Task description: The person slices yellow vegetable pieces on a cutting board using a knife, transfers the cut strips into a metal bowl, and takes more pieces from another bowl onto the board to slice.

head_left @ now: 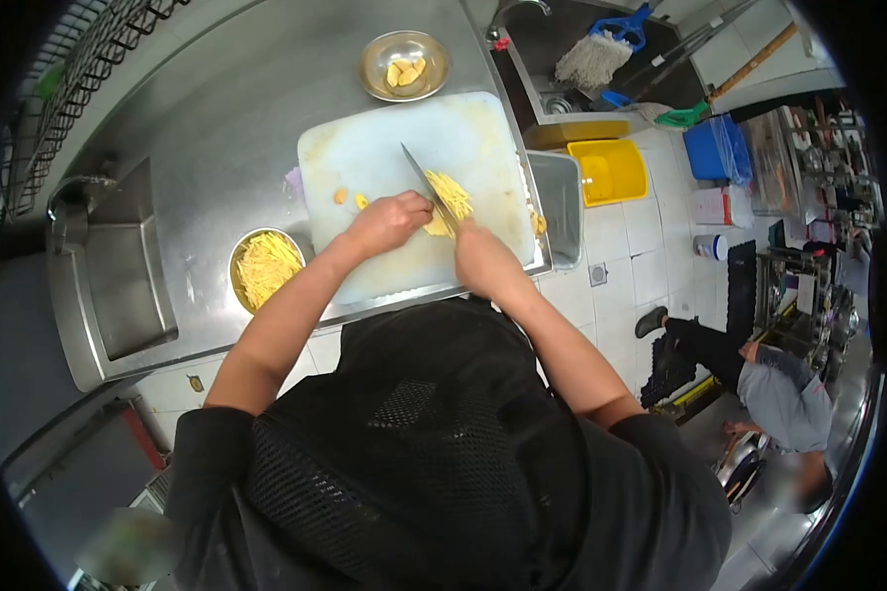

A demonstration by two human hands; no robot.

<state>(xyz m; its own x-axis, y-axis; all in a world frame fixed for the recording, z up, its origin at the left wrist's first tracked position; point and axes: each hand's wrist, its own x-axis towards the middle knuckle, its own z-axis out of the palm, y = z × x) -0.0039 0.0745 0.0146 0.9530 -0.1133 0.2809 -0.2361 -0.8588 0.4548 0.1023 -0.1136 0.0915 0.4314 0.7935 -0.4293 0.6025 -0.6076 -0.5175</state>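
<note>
Okay so I was standing right there, and the right hand was wrapped snugly round the handle of a big knife, blade pointing away from the person across the white cutting board. The left hand had its fingers curled in right beside the blade, apparently pinning some yellow slices, though I honestly couldn't tell if it was gripping or just pressing. The cut yellow strips sat in a heap on the board, just past the blade. What made me nervous: those fingers were so near the edge that one slippery slice could've meant a nick. A careless shove might also have sent strips toward the grey bin on the right. Stuff I couldn't make out: the handle was buried in the fist, the left fingertips were tucked out of sight, and no clue whether the blade was actually touching the board. The co-worker off to the right was too small and blurry to follow.
</note>
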